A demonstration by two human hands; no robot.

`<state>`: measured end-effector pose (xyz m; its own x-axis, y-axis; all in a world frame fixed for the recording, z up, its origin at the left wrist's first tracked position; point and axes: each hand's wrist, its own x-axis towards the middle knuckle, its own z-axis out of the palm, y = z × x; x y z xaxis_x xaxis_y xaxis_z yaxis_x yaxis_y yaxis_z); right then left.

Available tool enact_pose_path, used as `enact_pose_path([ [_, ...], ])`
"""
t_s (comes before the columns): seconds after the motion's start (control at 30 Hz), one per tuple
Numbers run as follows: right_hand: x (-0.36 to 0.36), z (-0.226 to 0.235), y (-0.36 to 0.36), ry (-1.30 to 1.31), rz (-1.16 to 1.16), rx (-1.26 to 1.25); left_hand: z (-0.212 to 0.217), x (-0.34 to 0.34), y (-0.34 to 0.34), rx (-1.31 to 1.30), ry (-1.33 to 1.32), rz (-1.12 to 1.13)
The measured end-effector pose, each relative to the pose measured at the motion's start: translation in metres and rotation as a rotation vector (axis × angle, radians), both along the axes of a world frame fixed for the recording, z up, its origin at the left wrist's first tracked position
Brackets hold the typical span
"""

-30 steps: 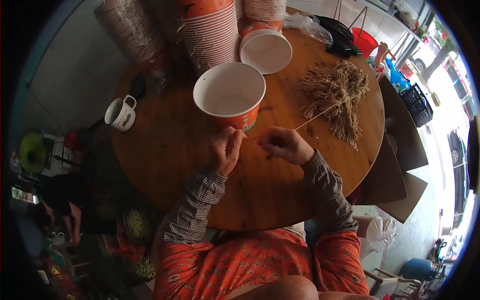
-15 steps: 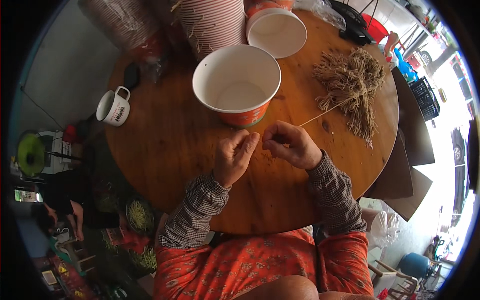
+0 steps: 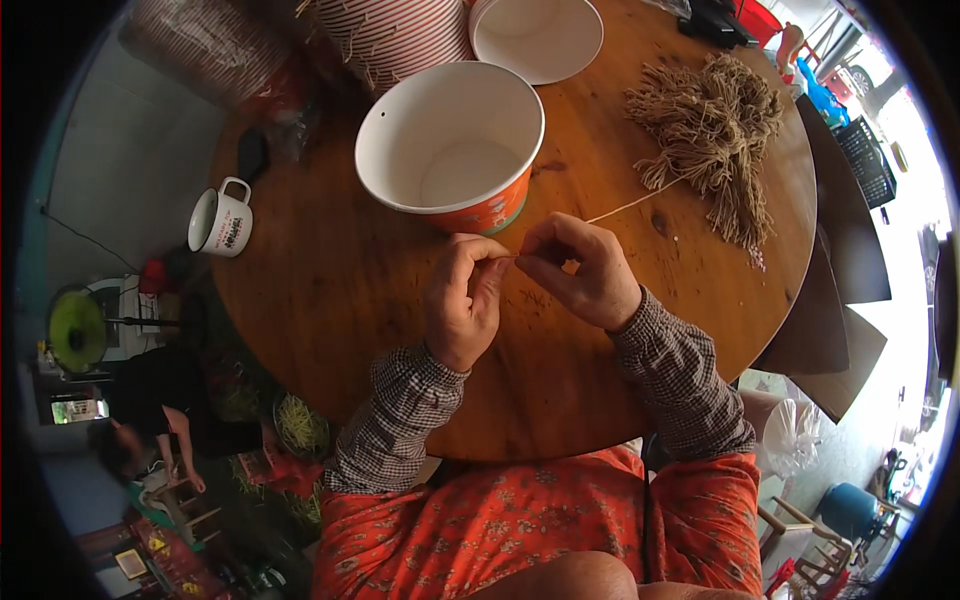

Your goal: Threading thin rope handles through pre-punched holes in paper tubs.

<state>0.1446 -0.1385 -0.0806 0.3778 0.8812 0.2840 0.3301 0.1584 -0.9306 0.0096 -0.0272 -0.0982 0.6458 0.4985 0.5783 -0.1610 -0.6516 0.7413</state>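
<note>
Just in front of an orange paper bucket [image 3: 450, 130] with a white inside, my two hands meet over the table. My left hand [image 3: 465, 305] pinches thumb and forefinger together at the end of a thin tan string. Fingertip to fingertip with it, my right hand [image 3: 590, 270] is also closed in a pinch on the string [image 3: 632, 204]. From behind the right hand the string runs to a heap of brown strings [image 3: 715, 130] on the right of the table. The bit between my fingertips is barely visible. The bucket stands upright, with a small hole below its rim.
Behind the bucket are another white-lined bucket [image 3: 540, 35] and a tall stack of nested buckets [image 3: 395, 40]. A white mug [image 3: 222, 220] sits at the table's left edge, near a dark flat object [image 3: 253, 153]. Open cardboard [image 3: 825, 310] stands right. A person [image 3: 150, 400] bends at lower left.
My fingertips have come together, where a small gap lay between the hands before. The view has shifted slightly, so the bucket and heap appear higher.
</note>
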Motion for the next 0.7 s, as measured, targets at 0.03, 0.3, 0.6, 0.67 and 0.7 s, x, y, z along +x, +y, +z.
enact_pose_path([
  [0.03, 0.0, 0.0, 0.0, 0.025, -0.005, -0.007, 0.001, 0.0, 0.0, 0.0, 0.006, -0.001],
  [0.3, -0.001, 0.001, -0.002, 0.069, -0.023, -0.07, 0.001, -0.001, 0.003, 0.081, 0.036, 0.029],
  [0.6, 0.0, 0.005, -0.005, 0.042, -0.073, -0.033, 0.005, -0.001, 0.004, 0.352, 0.027, 0.083],
  [0.67, 0.001, 0.005, -0.005, 0.04, -0.064, -0.015, 0.01, 0.003, 0.005, 0.449, -0.047, 0.151],
  [0.7, 0.001, 0.004, -0.005, 0.073, -0.121, 0.028, 0.011, 0.006, 0.007, 0.542, -0.124, 0.22],
])
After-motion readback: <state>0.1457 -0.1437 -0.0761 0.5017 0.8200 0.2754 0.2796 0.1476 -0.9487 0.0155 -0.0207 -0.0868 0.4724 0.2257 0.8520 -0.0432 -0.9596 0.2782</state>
